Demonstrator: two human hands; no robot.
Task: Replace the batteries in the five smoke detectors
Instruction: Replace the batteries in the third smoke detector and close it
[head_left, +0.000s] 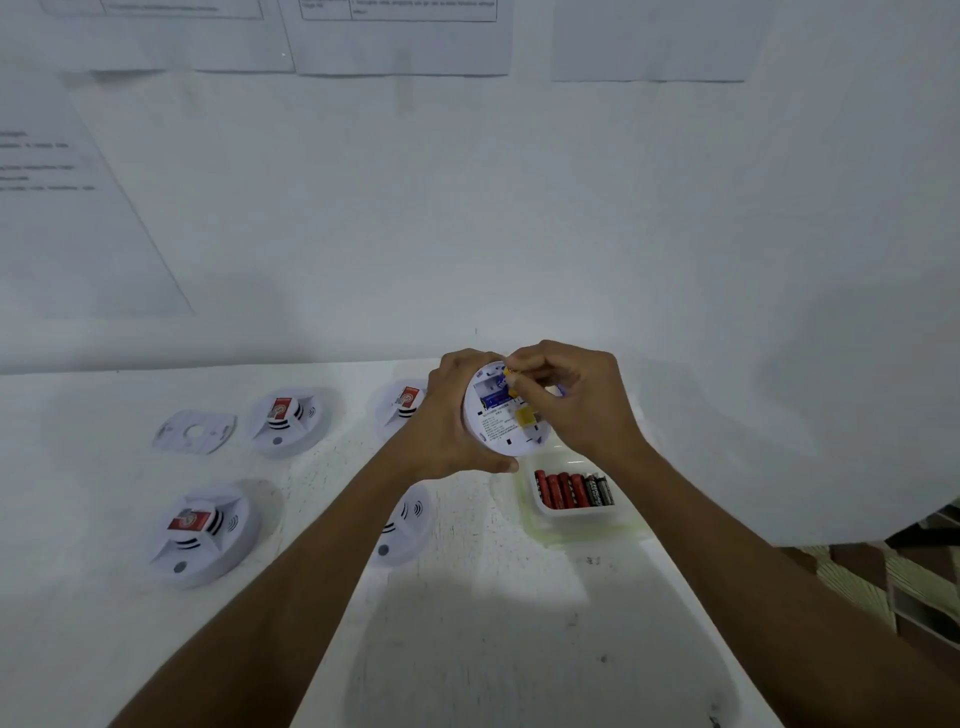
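- Left hand (447, 421) grips smoke detector (501, 428) by its rim, back side facing camera, raised over tabletop (519, 623).
- Right hand (571, 400), fingers curled, pinches battery (508, 375) at the detector's open compartment.
- Hands close together, just beyond battery tray (571, 515).

Open tabletop (493, 649) up front — detectors (205, 530) crowd left, battery tray (576, 513) right

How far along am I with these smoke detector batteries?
Done: one mounting plate is off, lying on the table. In hand: the left hand holds an opened detector with a blue battery seated; the right hand pinches a second battery at its compartment. Left: four detectors lie face up, apparently unopened; batteries wait in the tray.
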